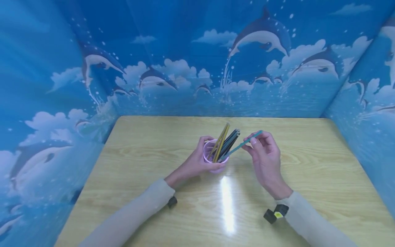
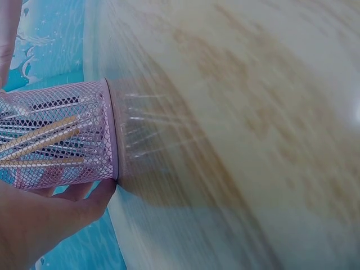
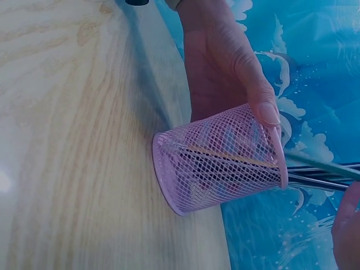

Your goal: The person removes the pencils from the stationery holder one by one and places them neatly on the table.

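Observation:
A pink mesh pen cup [image 1: 218, 170] stands over the middle of the table, with my left hand [image 1: 200, 162] wrapped around it, thumb near the rim. Yellow pencils [image 1: 223, 142] and several dark pencils [image 1: 230, 140] lean out of its top. To the right, my right hand [image 1: 266, 159] pinches a teal pencil [image 1: 240, 146] between thumb and fingers; the pencil slants down to the left, its lower end at the cup's mouth. Through the mesh [image 3: 225, 163], the right wrist view shows the lower parts of pencils. Whether the cup's base touches the table, I cannot tell.
The wood-grain table [image 1: 148, 137] is glossy and reflects a bright light streak. Blue dolphin-print sheets [image 1: 185, 68] rise along its back and both sides. Small dark devices [image 1: 276, 213] sit at the wrists below the grey sleeves.

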`<state>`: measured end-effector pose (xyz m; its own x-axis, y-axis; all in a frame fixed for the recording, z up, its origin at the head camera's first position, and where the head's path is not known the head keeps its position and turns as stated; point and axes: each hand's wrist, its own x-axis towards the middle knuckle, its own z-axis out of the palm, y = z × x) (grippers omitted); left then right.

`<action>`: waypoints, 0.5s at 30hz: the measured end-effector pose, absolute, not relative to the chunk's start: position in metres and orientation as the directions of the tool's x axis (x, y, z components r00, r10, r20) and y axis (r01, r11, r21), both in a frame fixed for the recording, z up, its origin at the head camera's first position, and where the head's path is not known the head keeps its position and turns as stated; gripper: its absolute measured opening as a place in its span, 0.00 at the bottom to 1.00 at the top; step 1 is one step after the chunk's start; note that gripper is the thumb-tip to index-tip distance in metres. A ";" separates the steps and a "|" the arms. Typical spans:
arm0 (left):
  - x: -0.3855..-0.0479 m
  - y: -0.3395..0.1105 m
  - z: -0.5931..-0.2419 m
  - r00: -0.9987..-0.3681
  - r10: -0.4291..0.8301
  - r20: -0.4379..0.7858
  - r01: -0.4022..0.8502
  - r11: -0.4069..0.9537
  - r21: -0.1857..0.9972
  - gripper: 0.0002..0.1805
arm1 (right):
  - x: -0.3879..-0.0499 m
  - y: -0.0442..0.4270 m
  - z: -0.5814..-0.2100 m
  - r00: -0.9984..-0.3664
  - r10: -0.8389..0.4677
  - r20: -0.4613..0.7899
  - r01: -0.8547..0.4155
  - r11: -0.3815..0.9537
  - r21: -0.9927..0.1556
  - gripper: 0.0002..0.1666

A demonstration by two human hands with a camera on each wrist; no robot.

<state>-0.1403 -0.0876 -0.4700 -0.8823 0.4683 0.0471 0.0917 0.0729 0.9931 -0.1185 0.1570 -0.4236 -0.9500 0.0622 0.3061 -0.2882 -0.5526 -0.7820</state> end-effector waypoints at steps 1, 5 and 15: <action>-0.140 -0.087 -0.470 -0.882 0.468 0.046 0.092 0.076 0.993 0.55 | -0.119 0.158 -0.423 -0.947 0.067 0.314 -0.296 -0.558 -0.775 0.08; -0.140 -0.085 -0.470 -0.880 0.473 0.043 0.085 0.069 0.994 0.55 | -0.122 0.162 -0.419 -0.939 0.087 0.333 -0.322 -0.564 -0.761 0.08; -0.138 -0.086 -0.468 -0.888 0.459 0.032 0.075 0.076 0.994 0.55 | -0.132 0.180 -0.406 -0.916 0.106 0.386 -0.359 -0.647 -0.673 0.10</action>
